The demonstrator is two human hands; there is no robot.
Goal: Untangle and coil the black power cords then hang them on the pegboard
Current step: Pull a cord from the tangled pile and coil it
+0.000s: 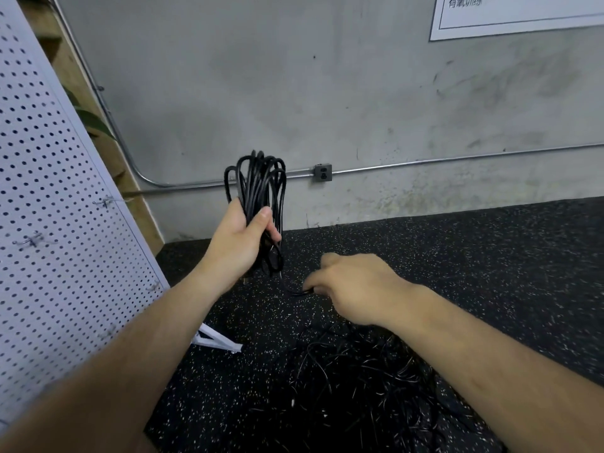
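left hand [235, 243] raised, fingers and thumb wrapped round a coiled black power cord [258, 181], loops upright above the fist. right hand [356, 286] lower, just beside it, pinching the cord's trailing end [299, 292]. beneath, tangled black cords [359, 380] heaped on speckled rubber floor [490, 256]. white pegboard [49, 191] with metal hooks [32, 240] at left.

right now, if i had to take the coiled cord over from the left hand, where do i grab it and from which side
Wrap a hand round the coiled cord just above the left hand, coming from the right. There the strands run bunched and upright; the top loops fan open, and the right hand pinches the trailing tail below.
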